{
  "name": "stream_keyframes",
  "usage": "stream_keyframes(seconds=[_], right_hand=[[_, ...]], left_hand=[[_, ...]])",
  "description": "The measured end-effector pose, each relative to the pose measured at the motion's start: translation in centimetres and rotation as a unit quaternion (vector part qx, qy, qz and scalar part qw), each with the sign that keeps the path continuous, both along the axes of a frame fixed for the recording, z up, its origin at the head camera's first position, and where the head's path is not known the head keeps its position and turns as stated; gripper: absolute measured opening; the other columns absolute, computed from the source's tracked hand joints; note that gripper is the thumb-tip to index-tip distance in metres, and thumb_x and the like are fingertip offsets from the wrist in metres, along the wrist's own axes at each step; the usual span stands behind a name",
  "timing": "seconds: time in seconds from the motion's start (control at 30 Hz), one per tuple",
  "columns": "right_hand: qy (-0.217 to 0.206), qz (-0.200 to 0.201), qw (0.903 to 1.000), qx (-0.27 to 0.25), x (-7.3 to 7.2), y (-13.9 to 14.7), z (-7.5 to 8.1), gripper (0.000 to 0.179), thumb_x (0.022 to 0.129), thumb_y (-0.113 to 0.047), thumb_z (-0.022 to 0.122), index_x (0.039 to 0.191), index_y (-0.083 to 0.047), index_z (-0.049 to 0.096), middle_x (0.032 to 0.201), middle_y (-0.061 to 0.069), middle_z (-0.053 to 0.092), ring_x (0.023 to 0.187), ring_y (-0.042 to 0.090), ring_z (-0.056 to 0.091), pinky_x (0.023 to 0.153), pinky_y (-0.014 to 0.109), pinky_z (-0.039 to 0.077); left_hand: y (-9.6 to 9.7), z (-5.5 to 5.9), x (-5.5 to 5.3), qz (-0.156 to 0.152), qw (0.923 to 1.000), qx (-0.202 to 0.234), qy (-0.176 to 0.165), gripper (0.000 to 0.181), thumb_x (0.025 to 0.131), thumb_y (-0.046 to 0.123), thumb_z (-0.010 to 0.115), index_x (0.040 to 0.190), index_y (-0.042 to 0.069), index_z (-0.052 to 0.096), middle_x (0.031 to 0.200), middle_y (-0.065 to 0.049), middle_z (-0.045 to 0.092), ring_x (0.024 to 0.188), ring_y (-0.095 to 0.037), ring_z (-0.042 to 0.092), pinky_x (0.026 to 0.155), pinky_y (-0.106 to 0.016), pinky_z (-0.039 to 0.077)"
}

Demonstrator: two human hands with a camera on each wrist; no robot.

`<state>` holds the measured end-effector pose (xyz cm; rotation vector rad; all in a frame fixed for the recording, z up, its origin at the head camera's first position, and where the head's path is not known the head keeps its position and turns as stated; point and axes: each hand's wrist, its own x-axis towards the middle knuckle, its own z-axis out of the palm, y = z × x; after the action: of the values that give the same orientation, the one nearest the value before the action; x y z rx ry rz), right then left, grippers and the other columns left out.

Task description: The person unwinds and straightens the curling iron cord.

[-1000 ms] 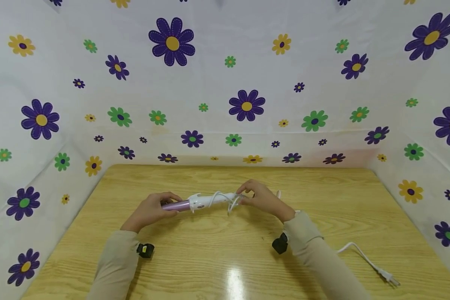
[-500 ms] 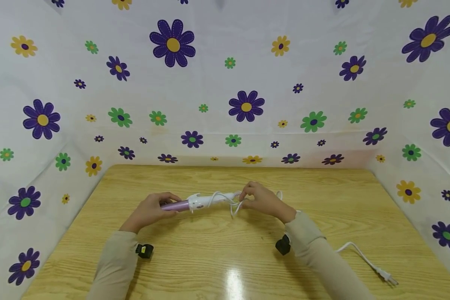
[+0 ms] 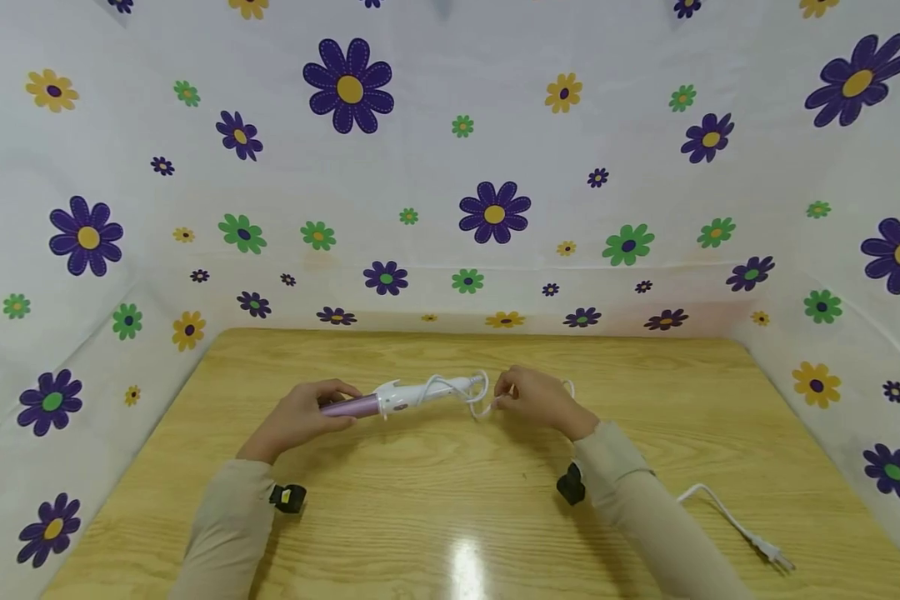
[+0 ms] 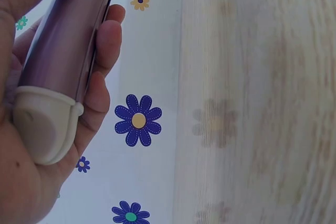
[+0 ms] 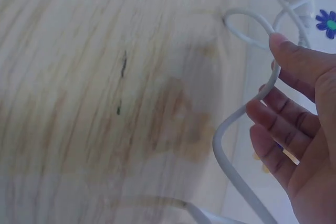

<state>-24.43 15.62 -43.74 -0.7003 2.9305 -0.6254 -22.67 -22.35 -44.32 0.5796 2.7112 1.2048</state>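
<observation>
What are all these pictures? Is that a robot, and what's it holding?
No robot here! Each grip is a person's bare hand. The wide picture comes from a camera on the person's head; the close ones come from the black wrist cameras. The left hand holds the purple end of what looks like a curling iron. The right hand pinches its white cord, which loops around the white handle. The plug lies on the wooden table.
</observation>
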Motion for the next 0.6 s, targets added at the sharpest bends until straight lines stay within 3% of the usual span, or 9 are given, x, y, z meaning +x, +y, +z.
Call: stream_keyframes(seconds=[0.27,0.6], right_hand=[[0.041,-0.055,0.9966,0.045,-0.5,0.1,-0.4,0.022,0.091,-0.037,0.065,0.093,-0.016,0.067,0.092,-0.002,0.064,0.066,0.009,0.052,0.055,0.024,0.04],[0.118,-0.083,0.9895,-0.007,-0.5,0.8,1.6,0.024,0.092,-0.035,0.064,0.096,-0.012,0.064,0.088,0.004,0.07,0.071,0.016,0.064,0.048,0.024,0.039]], left_hand=[[0.3,0.1,0.1,0.0,1.0,-0.006,-0.006,0.03,0.082,0.021,0.076,0.111,0.018,0.069,0.098,-0.008,0.068,0.086,-0.019,0.061,0.075,-0.033,0.048],[0.1,0.1,0.3,0.006,0.9999,-0.007,-0.006,0.031,0.082,0.021,0.076,0.112,0.02,0.068,0.097,-0.007,0.068,0.085,-0.019,0.061,0.075,-0.033,0.047]])
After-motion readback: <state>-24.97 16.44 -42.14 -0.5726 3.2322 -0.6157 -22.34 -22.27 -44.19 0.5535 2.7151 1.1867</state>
